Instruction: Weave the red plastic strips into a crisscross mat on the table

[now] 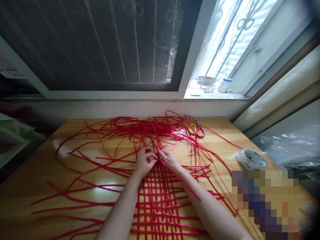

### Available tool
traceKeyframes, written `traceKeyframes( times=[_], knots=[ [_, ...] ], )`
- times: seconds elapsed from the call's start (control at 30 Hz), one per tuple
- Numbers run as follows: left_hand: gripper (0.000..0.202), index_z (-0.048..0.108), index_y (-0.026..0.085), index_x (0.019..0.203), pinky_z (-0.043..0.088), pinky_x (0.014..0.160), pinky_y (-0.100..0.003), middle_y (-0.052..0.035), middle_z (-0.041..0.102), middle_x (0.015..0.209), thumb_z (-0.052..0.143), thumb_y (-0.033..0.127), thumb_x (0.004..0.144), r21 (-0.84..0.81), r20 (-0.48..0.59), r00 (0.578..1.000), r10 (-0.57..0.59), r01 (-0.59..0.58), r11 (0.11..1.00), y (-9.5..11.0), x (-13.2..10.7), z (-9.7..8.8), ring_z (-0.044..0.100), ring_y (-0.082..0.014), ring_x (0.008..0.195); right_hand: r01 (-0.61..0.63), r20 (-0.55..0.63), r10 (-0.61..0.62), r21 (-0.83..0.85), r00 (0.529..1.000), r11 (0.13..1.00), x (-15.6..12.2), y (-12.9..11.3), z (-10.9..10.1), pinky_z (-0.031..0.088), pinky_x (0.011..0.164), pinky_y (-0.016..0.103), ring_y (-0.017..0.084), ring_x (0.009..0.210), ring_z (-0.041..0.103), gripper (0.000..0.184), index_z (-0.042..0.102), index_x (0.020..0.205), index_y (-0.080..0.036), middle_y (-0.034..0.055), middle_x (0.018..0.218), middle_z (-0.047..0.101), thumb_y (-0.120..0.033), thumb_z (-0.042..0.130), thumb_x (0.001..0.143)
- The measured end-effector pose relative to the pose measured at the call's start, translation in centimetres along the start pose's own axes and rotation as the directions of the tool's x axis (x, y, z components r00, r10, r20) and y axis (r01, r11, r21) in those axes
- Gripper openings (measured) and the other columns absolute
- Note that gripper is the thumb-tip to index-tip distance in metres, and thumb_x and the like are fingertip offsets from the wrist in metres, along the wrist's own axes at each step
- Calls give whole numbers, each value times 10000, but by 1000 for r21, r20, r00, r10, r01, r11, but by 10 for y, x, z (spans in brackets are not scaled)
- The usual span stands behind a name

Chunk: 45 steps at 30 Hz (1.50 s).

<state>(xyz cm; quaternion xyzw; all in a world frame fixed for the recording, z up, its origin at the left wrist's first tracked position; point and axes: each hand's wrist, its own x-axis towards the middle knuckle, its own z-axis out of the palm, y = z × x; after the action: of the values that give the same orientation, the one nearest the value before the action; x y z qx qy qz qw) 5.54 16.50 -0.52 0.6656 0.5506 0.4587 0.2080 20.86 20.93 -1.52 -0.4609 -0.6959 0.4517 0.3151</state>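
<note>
Fingertips meet at the far edge of the red woven lattice (160,200); our left hand (144,162) and right hand (169,158) each pinch narrowly on a red strip (180,178) there, close together so the crossing stays tight; loose strips (100,160) fan across the wooden table (37,186), with scissors (197,130) and a tape roll (250,159) well apart.

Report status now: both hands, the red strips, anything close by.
Left hand and right hand pinching thin red plastic strips at far edge of red woven lattice. Loose tangle beyond; scissors, tape roll aside.
</note>
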Motion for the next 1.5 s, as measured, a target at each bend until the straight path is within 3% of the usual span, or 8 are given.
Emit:
traceKeyframes(
  times=[0.2,0.6,0.77,0.93,1.07,1.2,1.33,1.5],
  knots=[
    [196,666,260,919,428,871,-346,-31,594,953,539,193,785,-34,8,999,43,-42,999,2,1,0,542,-166,936,-34,-15,34,6,999,999,-5,1,0,413,555,228,139,594,541,476,631,791,-168,6,590,579,-522,320,856],
    [700,137,184,1357,447,593,-250,51,510,650,537,244,785,-194,-225,910,-349,309,931,-2,0,7,553,-121,573,142,-31,-143,-22,989,990,-17,-13,1,435,632,227,117,679,543,296,547,1014,-194,20,896,625,-166,447,736],
    [575,267,152,1278,447,602,-277,17,502,691,526,220,769,-113,-300,866,-400,384,916,-6,0,5,546,-145,612,209,-278,-232,-111,932,972,-26,-14,7,418,580,226,111,607,488,240,465,924,-186,-5,741,527,-137,473,689],
    [384,377,179,1122,445,597,-249,24,503,687,510,234,766,-299,-332,854,-399,306,904,0,-2,3,536,-126,616,372,-51,-394,-240,918,897,-27,-25,10,434,718,258,147,791,515,257,514,983,-191,42,893,540,-129,489,735],
    [331,384,196,1107,369,437,-182,59,492,580,456,333,814,-596,-235,878,-418,209,776,15,-3,1,455,-80,440,311,58,-309,-298,949,902,-18,-23,17,437,732,265,153,809,526,160,579,949,-197,46,883,549,-219,528,799],
    [446,381,173,1139,361,391,-210,31,533,559,272,503,861,-668,-220,854,-472,221,711,21,1,-5,438,-95,367,242,22,-247,-302,969,922,-10,-17,22,422,679,241,131,733,515,127,604,814,-191,29,797,548,-253,495,839],
    [499,474,160,1032,409,466,-241,-21,582,615,101,457,887,-291,-256,844,-471,398,870,11,6,-14,528,-128,457,224,-31,-240,-257,970,940,-9,-17,20,410,643,232,123,676,500,227,589,712,-182,17,719,534,-283,450,860],
    [175,592,202,824,409,628,-283,-47,651,754,478,329,788,186,-188,874,-447,479,858,4,7,-21,599,-192,707,186,-93,-200,-134,975,973,-11,-19,15,432,667,241,137,703,550,205,629,721,-178,28,736,599,-297,497,822]
  ],
)
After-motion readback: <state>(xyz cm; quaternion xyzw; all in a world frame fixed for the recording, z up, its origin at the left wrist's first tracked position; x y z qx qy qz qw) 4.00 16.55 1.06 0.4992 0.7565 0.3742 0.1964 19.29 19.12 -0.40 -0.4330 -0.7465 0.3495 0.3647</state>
